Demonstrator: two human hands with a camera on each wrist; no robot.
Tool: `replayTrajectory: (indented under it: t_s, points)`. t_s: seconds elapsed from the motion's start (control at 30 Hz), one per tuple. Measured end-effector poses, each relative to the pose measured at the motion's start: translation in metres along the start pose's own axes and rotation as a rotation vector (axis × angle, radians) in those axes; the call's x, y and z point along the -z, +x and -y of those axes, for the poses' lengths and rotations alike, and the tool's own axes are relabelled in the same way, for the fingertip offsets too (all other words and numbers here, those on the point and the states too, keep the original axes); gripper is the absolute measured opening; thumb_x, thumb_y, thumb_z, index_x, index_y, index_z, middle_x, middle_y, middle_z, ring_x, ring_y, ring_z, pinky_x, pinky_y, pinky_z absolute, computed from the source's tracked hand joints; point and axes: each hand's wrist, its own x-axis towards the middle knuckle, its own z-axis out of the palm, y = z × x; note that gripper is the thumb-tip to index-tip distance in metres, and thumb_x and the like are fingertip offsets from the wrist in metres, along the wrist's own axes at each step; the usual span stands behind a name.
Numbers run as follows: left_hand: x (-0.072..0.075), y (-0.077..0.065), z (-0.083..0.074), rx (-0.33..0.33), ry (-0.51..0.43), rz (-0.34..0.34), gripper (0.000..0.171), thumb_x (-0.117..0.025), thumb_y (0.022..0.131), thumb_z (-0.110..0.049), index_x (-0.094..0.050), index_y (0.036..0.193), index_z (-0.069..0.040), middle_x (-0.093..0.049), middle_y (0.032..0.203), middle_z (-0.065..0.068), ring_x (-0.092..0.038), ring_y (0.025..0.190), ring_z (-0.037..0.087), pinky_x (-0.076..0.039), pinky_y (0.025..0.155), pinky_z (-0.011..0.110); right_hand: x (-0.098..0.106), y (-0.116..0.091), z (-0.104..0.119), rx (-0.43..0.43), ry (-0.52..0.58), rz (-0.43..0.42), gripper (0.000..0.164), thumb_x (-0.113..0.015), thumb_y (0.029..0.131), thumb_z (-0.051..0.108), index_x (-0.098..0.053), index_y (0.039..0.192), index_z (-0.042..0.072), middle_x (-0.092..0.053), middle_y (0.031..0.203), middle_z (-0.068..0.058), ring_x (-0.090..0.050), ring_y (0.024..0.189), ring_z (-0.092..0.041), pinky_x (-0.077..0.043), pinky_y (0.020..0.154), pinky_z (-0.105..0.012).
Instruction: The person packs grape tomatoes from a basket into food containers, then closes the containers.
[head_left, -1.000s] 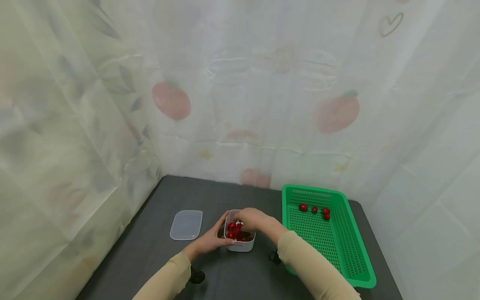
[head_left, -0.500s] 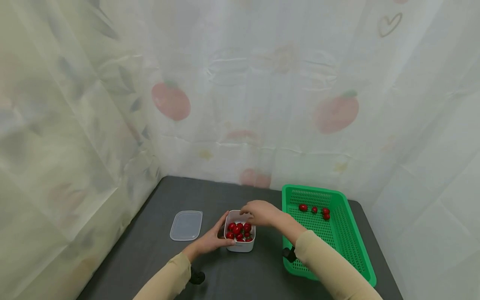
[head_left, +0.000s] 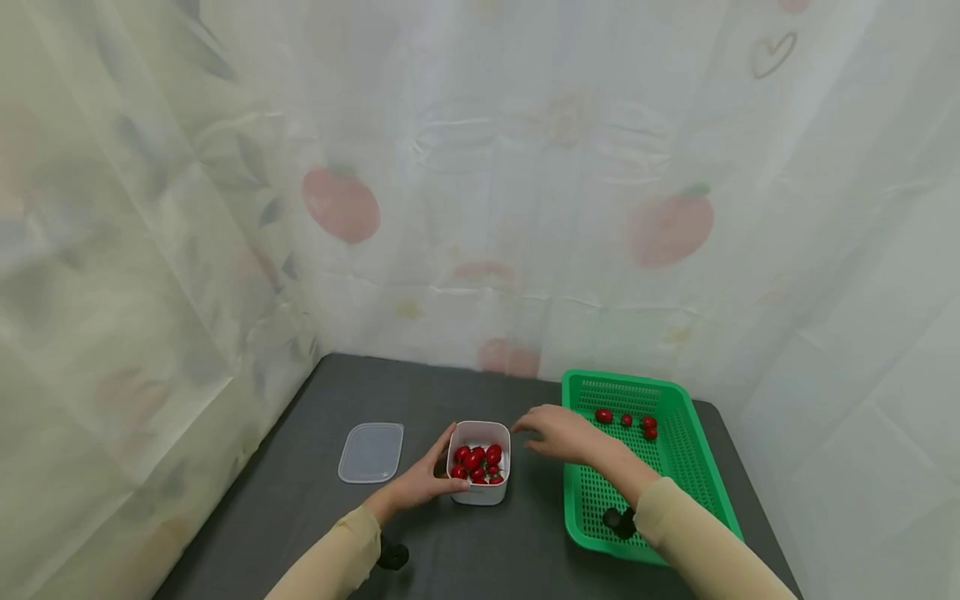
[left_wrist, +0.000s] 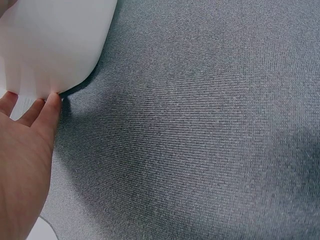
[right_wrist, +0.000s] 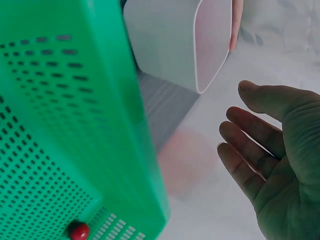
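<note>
A white plastic food container (head_left: 480, 493) stands mid-table with several cherry tomatoes (head_left: 477, 457) inside. My left hand (head_left: 420, 481) grips its left side, thumb along the near wall and fingers toward the far corner. In the left wrist view, the fingertips (left_wrist: 52, 97) press against the container's smooth wall. My right hand (head_left: 562, 433) is in the air between the container and the green basket (head_left: 572, 500). The right wrist view shows its fingers loosely bent and apart, holding nothing. More cherry tomatoes (head_left: 603, 415) lie at the basket's far end.
A translucent lid (head_left: 371, 452) lies flat on the dark grey table (head_left: 450, 387), left of the container. Printed curtains (head_left: 480, 208) hang behind and at both sides. My right forearm (head_left: 697, 533) passes over the basket.
My right hand has come out of the container with nothing in it and moved right, toward the basket. The tomatoes in the container are now uncovered. My left hand stays on the container.
</note>
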Motion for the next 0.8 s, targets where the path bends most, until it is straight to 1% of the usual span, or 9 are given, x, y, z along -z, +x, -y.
replayTrajectory:
  t_s: [0.13,0.23,0.33,0.47,0.63,0.8]
  points:
    - [-0.001,0.001,0.003,0.008,0.0,-0.003,0.107,-0.077,0.093,-0.029,0.001,0.165,-0.028,-0.014,0.168,0.015,-0.024,0.15,0.044,-0.032,0.113,0.06,0.0,-0.014,-0.01,-0.024,0.008,-0.027,0.03,-0.074,0.096,0.018,-0.073,0.126,0.016,-0.07,0.122,0.0,-0.063,0.116,-0.021,-0.053,0.095,-0.042]
    - [-0.001,0.002,0.004,0.012,0.004,-0.006,0.106,-0.078,0.093,-0.03,0.0,0.165,-0.031,-0.014,0.168,0.014,-0.022,0.15,0.043,-0.031,0.114,0.061,0.0,-0.024,-0.018,-0.056,0.022,-0.045,0.03,-0.073,0.097,0.02,-0.072,0.126,0.018,-0.069,0.122,0.001,-0.063,0.115,-0.02,-0.053,0.093,-0.041]
    - [-0.001,0.003,0.004,0.013,0.008,-0.006,0.106,-0.078,0.093,-0.031,0.0,0.165,-0.031,-0.014,0.168,0.014,-0.02,0.151,0.044,-0.03,0.114,0.062,-0.001,-0.034,-0.026,-0.093,0.033,-0.053,0.029,-0.072,0.098,0.022,-0.072,0.126,0.019,-0.069,0.122,0.001,-0.063,0.115,-0.02,-0.053,0.092,-0.041]
    - [-0.001,0.002,0.004,0.013,0.002,-0.007,0.106,-0.078,0.093,-0.03,0.0,0.165,-0.032,-0.014,0.168,0.014,-0.019,0.151,0.043,-0.029,0.114,0.062,-0.003,-0.045,-0.035,-0.123,0.037,-0.061,0.028,-0.071,0.098,0.019,-0.072,0.125,0.017,-0.069,0.123,-0.001,-0.064,0.115,-0.023,-0.053,0.091,-0.043]
    - [-0.001,0.001,0.002,0.015,-0.004,-0.005,0.107,-0.078,0.093,-0.03,0.0,0.165,-0.03,-0.012,0.169,0.013,-0.018,0.152,0.043,-0.028,0.115,0.062,-0.006,-0.053,-0.043,-0.145,0.055,-0.063,0.028,-0.07,0.098,0.015,-0.072,0.126,0.013,-0.07,0.123,-0.005,-0.064,0.114,-0.026,-0.054,0.09,-0.045]
    - [-0.002,0.0,0.0,0.02,-0.003,-0.006,0.108,-0.079,0.092,-0.031,0.001,0.166,-0.03,-0.011,0.169,0.013,-0.016,0.153,0.043,-0.026,0.115,0.064,-0.01,-0.059,-0.051,-0.149,0.063,-0.068,0.028,-0.07,0.098,0.015,-0.072,0.126,0.014,-0.07,0.123,-0.004,-0.064,0.115,-0.026,-0.054,0.09,-0.046]
